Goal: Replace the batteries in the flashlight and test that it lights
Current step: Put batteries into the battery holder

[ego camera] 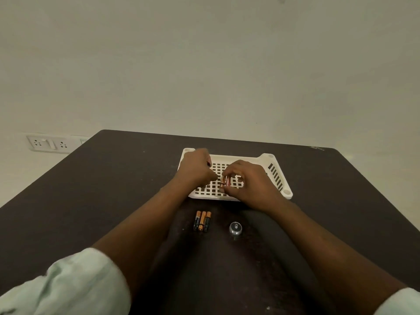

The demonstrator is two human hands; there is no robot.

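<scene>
Both my hands are over a white slotted basket [276, 176] at the middle of the dark table. My right hand [247, 183] pinches a small copper and red battery pack or battery [225, 181] between thumb and fingers. My left hand [195, 170] is closed in a fist beside it, its fingertips touching the same item; a dark thing peeks from the fist, too hidden to name. Three black and copper batteries [202, 221] lie side by side on the table in front of the basket. A round silver flashlight cap [235, 228] stands to their right.
The dark table [113, 189] ends at a pale wall behind the basket. A white wall socket panel [48, 143] sits at the left beyond the table edge. My pale green sleeves [68, 287] fill the lower corners.
</scene>
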